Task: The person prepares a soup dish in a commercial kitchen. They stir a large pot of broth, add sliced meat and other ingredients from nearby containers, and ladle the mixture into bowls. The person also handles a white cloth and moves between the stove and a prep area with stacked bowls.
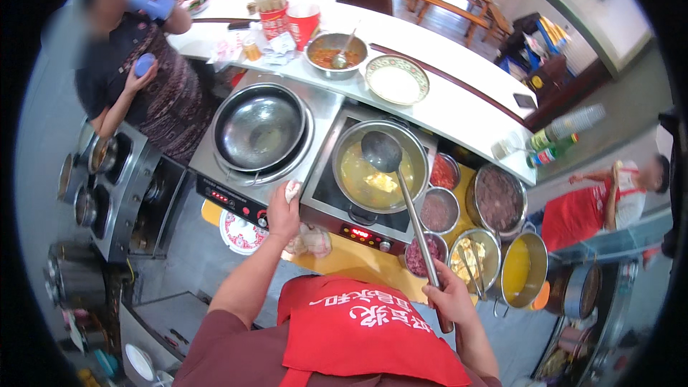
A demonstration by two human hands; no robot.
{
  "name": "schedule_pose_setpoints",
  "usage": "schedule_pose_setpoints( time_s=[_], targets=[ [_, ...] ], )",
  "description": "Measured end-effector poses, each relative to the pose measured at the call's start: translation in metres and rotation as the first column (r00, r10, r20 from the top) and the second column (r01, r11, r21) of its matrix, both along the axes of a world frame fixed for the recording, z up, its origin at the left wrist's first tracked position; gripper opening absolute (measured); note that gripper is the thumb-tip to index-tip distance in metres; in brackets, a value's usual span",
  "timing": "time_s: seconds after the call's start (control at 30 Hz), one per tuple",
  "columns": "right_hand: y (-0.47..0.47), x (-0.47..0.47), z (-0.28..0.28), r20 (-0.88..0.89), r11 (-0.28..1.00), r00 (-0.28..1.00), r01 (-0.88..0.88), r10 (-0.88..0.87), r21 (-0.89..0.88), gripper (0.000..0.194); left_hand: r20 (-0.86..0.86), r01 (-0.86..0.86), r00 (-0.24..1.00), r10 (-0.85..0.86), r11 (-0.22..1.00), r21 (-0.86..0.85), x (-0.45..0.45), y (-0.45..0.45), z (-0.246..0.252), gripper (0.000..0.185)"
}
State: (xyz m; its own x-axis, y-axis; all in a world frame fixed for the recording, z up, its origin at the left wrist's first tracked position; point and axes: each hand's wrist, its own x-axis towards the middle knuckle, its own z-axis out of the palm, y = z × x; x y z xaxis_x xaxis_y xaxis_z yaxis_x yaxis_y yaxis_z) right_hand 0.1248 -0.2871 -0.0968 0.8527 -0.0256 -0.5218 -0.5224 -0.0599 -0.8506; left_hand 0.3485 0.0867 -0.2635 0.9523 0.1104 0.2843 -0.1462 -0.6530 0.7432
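Observation:
My right hand (453, 291) grips the long handle of a metal ladle (381, 151). The ladle's dark bowl is over a steel pot (344, 193) of yellowish broth, with a piece of cooked egg (381, 182) floating beside it. This pot stands on an induction cooker (322, 193) with a lit red display. My left hand (283, 216) is closed around a crumpled whitish cloth (293, 190) at the front edge of the left cooker (317, 91). A dark wok (259, 126) rests on that left cooker, with only a little liquid in its bottom.
Bowls of chopped red vegetable (444, 171), minced meat (439, 209), purple pieces (425, 253) and fried egg (467, 258) stand at right, near a pot of yellow liquid (516, 266). A sauce bowl (322, 64) and patterned plate (398, 79) sit on the counter. Co-workers (145, 86) stand at both sides.

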Motion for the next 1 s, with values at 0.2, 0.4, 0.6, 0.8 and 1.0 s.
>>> schedule_pose_setpoints(
  time_s=[0.2, 0.4, 0.6, 0.8, 1.0],
  targets=[
    [-0.016, 0.044, -0.004, -0.006, 0.858, 0.959, -0.252, 0.285, 0.447, 0.077, -0.275, -0.398, 0.841, -0.466, -0.189, -0.898, -0.077, -0.064, 0.046, 0.041],
    [0.043, 0.106, -0.042, 0.115, 0.509, 0.667, -0.658, 0.736, 0.555, 0.074, 0.008, -0.090, 0.958, -0.287, -0.326, -0.941, -0.124, -0.081, 0.122, 0.042],
    [0.140, 0.088, -0.065, 0.340, 0.198, 0.258, -0.959, 0.904, 0.201, 0.055, 0.001, -0.079, 0.957, 0.291, 0.264, -0.961, -0.216, 0.039, 0.203, 0.020],
    [0.189, 0.049, -0.099, 0.207, -0.030, 0.022, -0.969, 0.978, 0.246, 0.050, -0.075, -0.302, 0.833, 0.548, 0.336, -0.892, -0.439, 0.085, 0.215, 0.035],
    [0.235, 0.035, -0.126, 0.023, 0.001, 0.005, -0.988, 1.000, 0.157, 0.047, -0.308, -0.511, 0.566, 0.765, 0.031, -0.859, -0.623, 0.021, 0.168, 0.029]
  ],
)
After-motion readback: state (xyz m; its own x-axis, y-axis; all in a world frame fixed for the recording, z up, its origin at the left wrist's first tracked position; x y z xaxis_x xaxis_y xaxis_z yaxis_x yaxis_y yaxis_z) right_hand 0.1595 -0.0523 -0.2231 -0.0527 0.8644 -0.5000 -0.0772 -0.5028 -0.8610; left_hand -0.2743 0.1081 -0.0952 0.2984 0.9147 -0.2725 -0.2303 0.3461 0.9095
